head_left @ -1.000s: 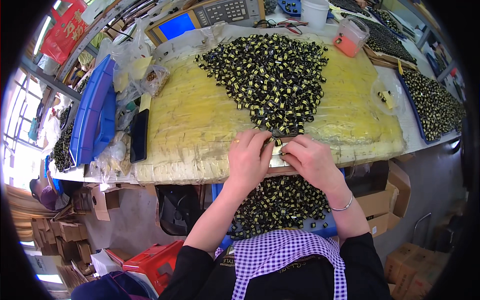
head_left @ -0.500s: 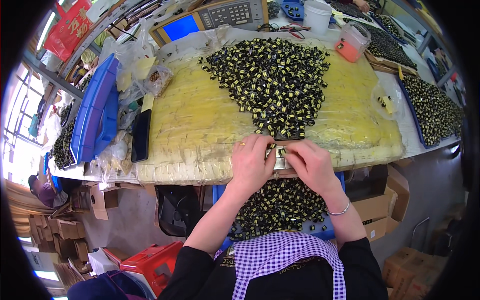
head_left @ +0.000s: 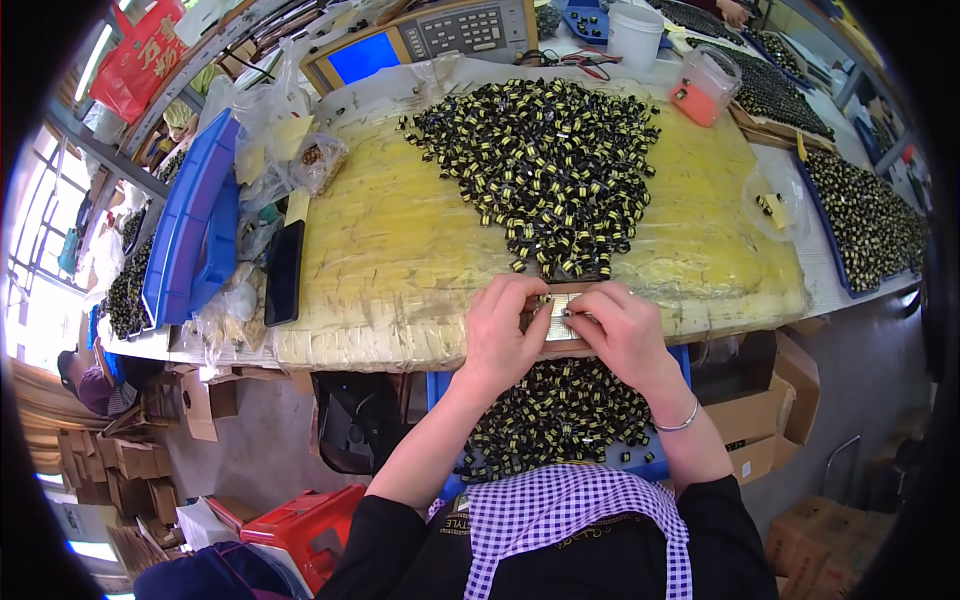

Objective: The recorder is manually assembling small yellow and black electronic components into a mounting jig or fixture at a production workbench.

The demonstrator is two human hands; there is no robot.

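A big heap of small black-and-yellow parts (head_left: 545, 165) lies on the yellow plastic-covered table (head_left: 390, 250). At the table's near edge my left hand (head_left: 500, 335) and my right hand (head_left: 620, 330) meet over a small flat pale plate (head_left: 558, 312) with metallic rows. Both hands pinch at it with their fingertips; whether a part is between the fingers is hidden. Under the table edge, on my lap, a blue tray (head_left: 655, 465) holds more of the same parts (head_left: 560, 415).
A black phone (head_left: 283, 272) and stacked blue trays (head_left: 190, 235) lie at the left. A grey device with a blue screen (head_left: 420, 40), a white cup (head_left: 636, 30) and an orange-lidded box (head_left: 700, 90) stand at the back. Another tray of parts (head_left: 870, 215) is at the right, cardboard boxes (head_left: 775, 410) below.
The view has shifted slightly, so the table sits lower in the picture. My two hands stay together at the near edge, fingers working over the small plate.
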